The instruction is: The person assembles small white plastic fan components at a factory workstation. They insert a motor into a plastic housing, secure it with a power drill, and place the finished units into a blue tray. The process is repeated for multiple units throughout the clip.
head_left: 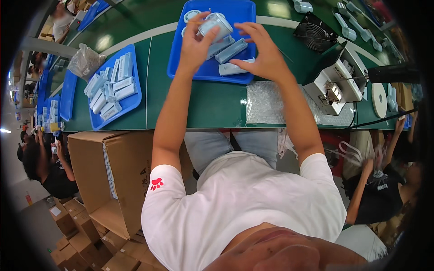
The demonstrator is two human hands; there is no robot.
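My left hand is closed on a light-blue cylindrical part with a whitish round end, lifted over a blue tray. To its right, my right hand is apart from the part, thumb and fingers spread, holding nothing. Beneath the hands, several long light-blue plastic housings lie in the tray. A round light-blue piece rests near its far left side, and another is partly hidden behind my left hand.
A second blue tray with several light-blue housings stands left, beside a clear plastic bag. At right are a white bench machine, a black fan and bubble wrap. An open cardboard box stands below the table; co-workers sit either side.
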